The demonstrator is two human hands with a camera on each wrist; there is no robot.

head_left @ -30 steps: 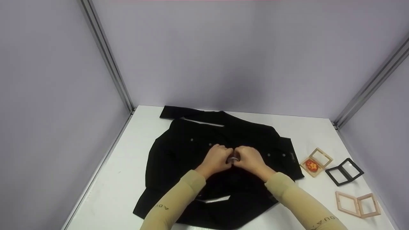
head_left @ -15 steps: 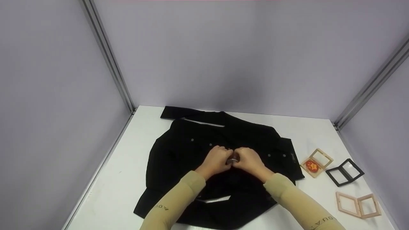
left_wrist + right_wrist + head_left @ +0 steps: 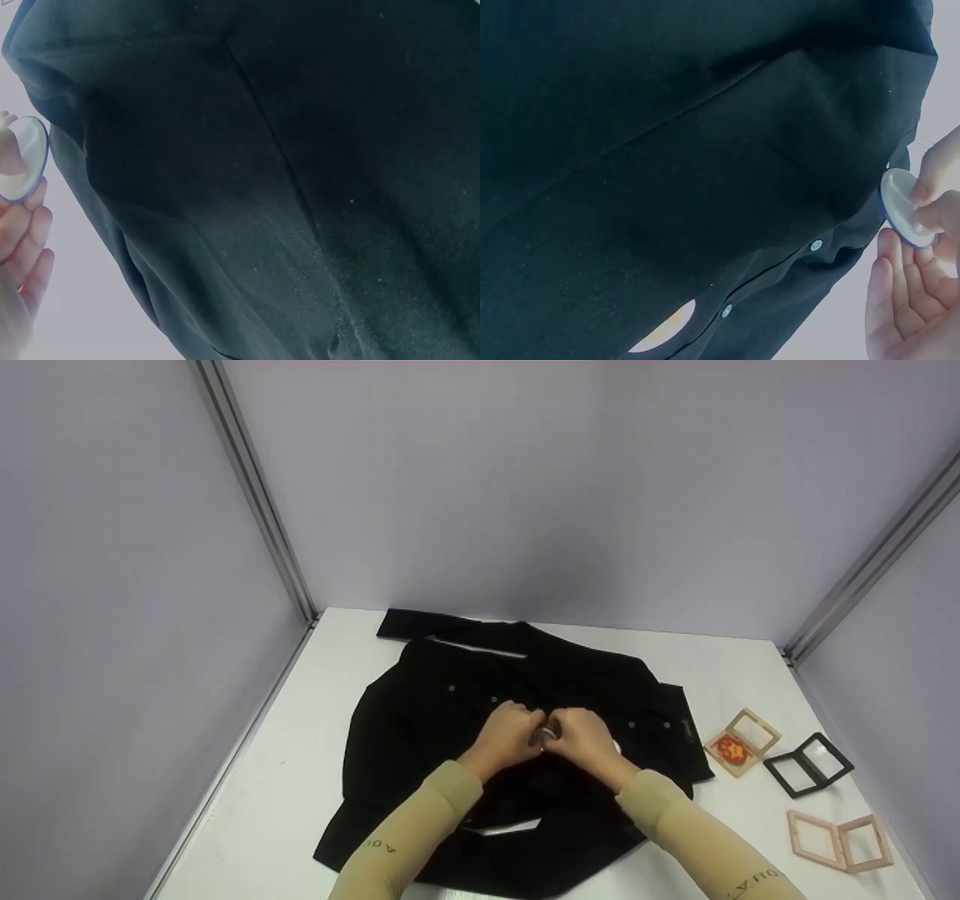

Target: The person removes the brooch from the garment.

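Observation:
My left hand (image 3: pixel 506 733) and right hand (image 3: pixel 589 741) meet over the middle of a black buttoned shirt (image 3: pixel 420 735) spread flat. Between their fingertips they pinch a small round badge (image 3: pixel 548 734), one hand on each side. In the right wrist view the badge (image 3: pixel 906 206) shows a pale inner face with a raised strip and a blue rim. The left wrist view has the badge (image 3: pixel 28 157) at its left edge, tilted, with fingers about it. A second round piece, white and orange (image 3: pixel 667 327), lies on the shirt, partly covered; its edge shows beside my right wrist.
Three hinged square frames stand open on the white table (image 3: pixel 255 780) at the right: one of light wood (image 3: pixel 752 733) with a red-orange round piece in it, one black (image 3: pixel 810 765), one pinkish (image 3: pixel 841 841). Walls enclose the table's back and sides.
My right hand and forearm have shifted slightly, and the badge has turned a little between the fingers. A white edge now shows beside my right wrist. My left hand stays nearly in place.

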